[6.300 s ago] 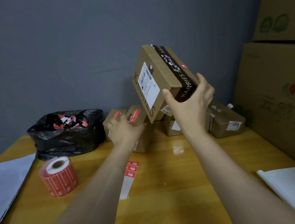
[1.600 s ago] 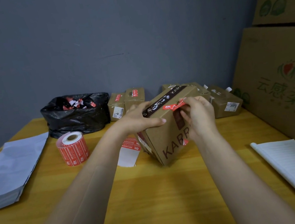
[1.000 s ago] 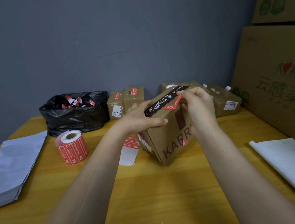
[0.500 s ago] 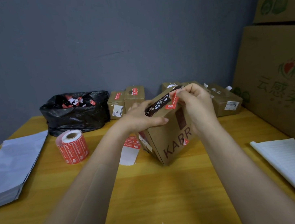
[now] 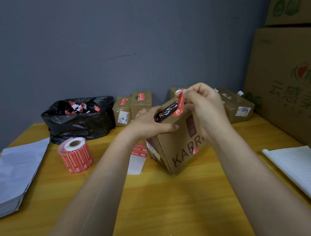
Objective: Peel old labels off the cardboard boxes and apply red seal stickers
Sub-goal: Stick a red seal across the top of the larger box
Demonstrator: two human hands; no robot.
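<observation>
Left hand (image 5: 151,122): fingers flat across the box (image 5: 180,146) top, pressing down so it won't lift as I pull.
Right hand (image 5: 203,107): thumb and fingertips pinch the red sticker (image 5: 180,104) by its free end, to lift it off.
Table (image 5: 163,206): carries the box before me.
Box: between both hands, top within reach.
Bin bag (image 5: 79,120): near, for scraps, I judge.
Sticker roll (image 5: 76,156): stands close for resealing.
Red sticker: upright, lower end on the box top.

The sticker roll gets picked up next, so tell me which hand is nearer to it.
Left. The left hand presses on the box just right of the sticker roll; the right hand pinches a red sticker farther right.
</observation>
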